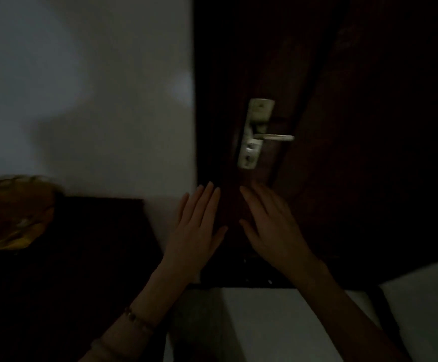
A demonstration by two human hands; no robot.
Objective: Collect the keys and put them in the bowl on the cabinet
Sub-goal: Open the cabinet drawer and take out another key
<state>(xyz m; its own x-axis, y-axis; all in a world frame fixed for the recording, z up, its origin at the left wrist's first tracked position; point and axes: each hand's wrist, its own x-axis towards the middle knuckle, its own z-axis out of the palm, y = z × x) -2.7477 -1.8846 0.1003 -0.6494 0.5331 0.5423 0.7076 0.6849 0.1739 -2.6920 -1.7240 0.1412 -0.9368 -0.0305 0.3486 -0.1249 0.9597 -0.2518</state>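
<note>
The scene is very dim. A yellowish glass bowl (pixel 11 215) stands on a dark cabinet (pixel 82 257) at the left. My left hand (pixel 197 231) and my right hand (pixel 272 228) are both held out flat with fingers apart, side by side, just below a pale metal door handle plate (pixel 255 134) on a dark wooden door (pixel 317 100). Neither hand holds anything. No keys are visible; the lock's keyhole area is too dark and blurred to tell.
A white wall (pixel 82 87) stands behind the cabinet, left of the door. Pale floor (pixel 278 322) lies below my arms, with a dark threshold strip (pixel 251 278) at the door's foot. A bracelet (pixel 136 320) is on my left wrist.
</note>
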